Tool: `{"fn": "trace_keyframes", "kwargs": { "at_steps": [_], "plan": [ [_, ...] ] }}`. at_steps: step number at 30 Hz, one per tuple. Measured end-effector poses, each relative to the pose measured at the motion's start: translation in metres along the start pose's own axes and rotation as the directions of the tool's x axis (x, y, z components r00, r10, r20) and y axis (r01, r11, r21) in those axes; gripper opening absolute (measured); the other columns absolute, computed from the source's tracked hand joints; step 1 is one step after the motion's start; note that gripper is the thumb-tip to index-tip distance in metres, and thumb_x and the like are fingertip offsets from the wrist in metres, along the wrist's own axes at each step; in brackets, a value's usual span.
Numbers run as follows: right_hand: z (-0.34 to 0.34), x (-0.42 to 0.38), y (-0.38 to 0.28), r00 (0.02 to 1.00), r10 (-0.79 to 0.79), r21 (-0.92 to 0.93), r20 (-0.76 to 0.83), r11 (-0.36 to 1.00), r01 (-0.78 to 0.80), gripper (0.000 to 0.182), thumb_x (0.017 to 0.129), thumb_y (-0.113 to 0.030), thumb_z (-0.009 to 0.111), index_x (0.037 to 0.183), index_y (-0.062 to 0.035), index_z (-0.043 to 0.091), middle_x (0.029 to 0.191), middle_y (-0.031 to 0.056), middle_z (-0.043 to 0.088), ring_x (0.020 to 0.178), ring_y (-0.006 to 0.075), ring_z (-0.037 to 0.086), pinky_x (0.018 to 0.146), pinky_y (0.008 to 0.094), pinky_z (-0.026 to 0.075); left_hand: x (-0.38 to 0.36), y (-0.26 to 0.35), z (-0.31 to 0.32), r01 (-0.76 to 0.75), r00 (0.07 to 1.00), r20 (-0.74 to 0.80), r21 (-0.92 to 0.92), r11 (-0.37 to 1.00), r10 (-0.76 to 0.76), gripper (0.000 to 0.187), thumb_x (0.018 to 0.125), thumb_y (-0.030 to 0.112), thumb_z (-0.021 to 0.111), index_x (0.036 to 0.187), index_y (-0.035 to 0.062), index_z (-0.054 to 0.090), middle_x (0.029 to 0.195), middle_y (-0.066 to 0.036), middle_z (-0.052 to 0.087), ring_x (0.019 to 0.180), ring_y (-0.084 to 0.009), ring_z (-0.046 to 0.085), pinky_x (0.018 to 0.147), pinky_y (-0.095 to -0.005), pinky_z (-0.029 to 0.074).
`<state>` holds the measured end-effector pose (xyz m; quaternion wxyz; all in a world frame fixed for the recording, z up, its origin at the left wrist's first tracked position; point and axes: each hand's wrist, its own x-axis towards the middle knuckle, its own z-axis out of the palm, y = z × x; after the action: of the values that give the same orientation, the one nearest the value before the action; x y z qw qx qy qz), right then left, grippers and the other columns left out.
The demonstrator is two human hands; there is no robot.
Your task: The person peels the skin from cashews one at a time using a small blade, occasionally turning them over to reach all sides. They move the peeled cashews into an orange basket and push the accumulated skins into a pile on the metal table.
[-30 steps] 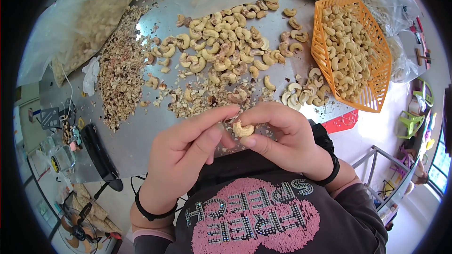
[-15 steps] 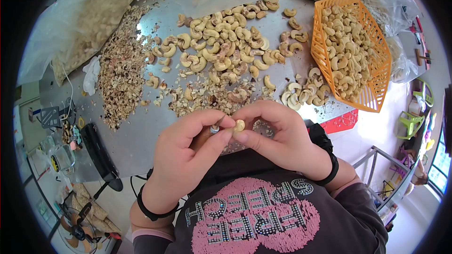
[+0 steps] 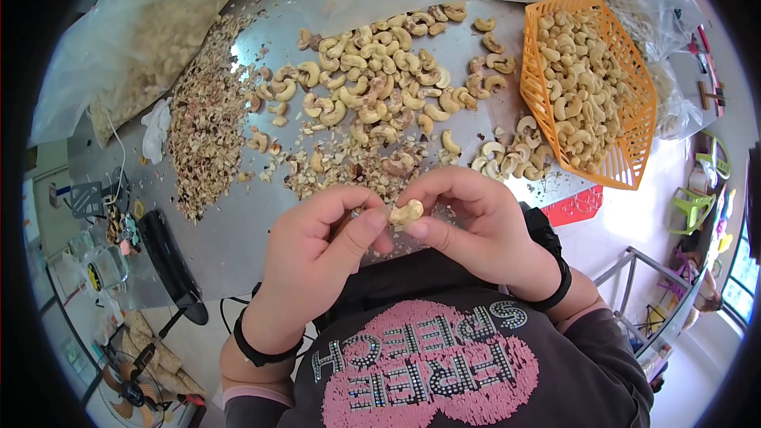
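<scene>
Apparently working over one cashew (image 3: 409,212), clamped in the grip of the right hand (image 3: 493,239), against the closed fingertips of the left hand (image 3: 305,257), at six o'clock from the nut pile (image 3: 372,71). Probably calls for a light, steady pinch.

right hand (image 3: 487,234) pinches cashew (image 3: 407,212) | left hand (image 3: 317,246) beside it | orange basket (image 3: 639,136) holds more cashews (image 3: 583,83)

Gap btwn crumb heap (image 3: 208,123) & cashew pile (image 3: 369,71); basket (image 3: 634,139) blocks R.
</scene>
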<state>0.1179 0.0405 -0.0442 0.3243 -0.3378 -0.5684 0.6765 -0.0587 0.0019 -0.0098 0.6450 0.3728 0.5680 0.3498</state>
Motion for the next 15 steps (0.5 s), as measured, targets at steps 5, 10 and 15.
{"fn": "trace_keyframes", "kwargs": {
  "at_steps": [5,10,15],
  "plan": [
    [-0.0003,-0.0006,0.0002,1.000,-0.018,0.056,-0.020,0.998,0.019,0.019,0.077,-0.005,0.060,0.094,-0.0006,0.055,0.084,0.0033,0.056,0.072,0.0088,0.050,0.065,0.0215,0.042,0.0012,0.0004,0.0004,-0.018,1.000,0.008,0.009,1.000,0.018,0.013,0.085,0.012,0.051,0.091,0.0011,0.055,0.068,0.000,0.057,0.058,-0.0022,0.048,0.049,-0.0153,0.035],
    [-0.0028,-0.0016,0.0019,0.998,-0.065,-0.002,-0.021,0.998,0.065,0.022,0.077,-0.004,0.059,0.098,-0.0009,0.055,0.086,0.0042,0.056,0.073,0.0093,0.051,0.066,0.0222,0.042,0.0048,-0.0067,-0.0016,-0.056,0.998,0.036,-0.015,0.998,0.056,0.020,0.087,0.016,0.046,0.102,0.0028,0.048,0.071,-0.002,0.056,0.055,-0.0018,0.041,0.049,-0.0154,0.033],
    [-0.0015,-0.0025,0.0007,0.997,-0.054,-0.031,-0.062,0.998,0.052,0.023,0.076,-0.003,0.059,0.099,-0.0012,0.055,0.088,0.0047,0.057,0.074,0.0097,0.052,0.067,0.0228,0.043,0.0046,-0.0036,0.0012,-0.028,0.988,0.146,-0.088,0.996,0.040,0.030,0.088,0.015,0.041,0.116,0.0049,0.035,0.076,-0.004,0.055,0.057,-0.0034,0.041,0.051,-0.0157,0.034]
  ]
}}
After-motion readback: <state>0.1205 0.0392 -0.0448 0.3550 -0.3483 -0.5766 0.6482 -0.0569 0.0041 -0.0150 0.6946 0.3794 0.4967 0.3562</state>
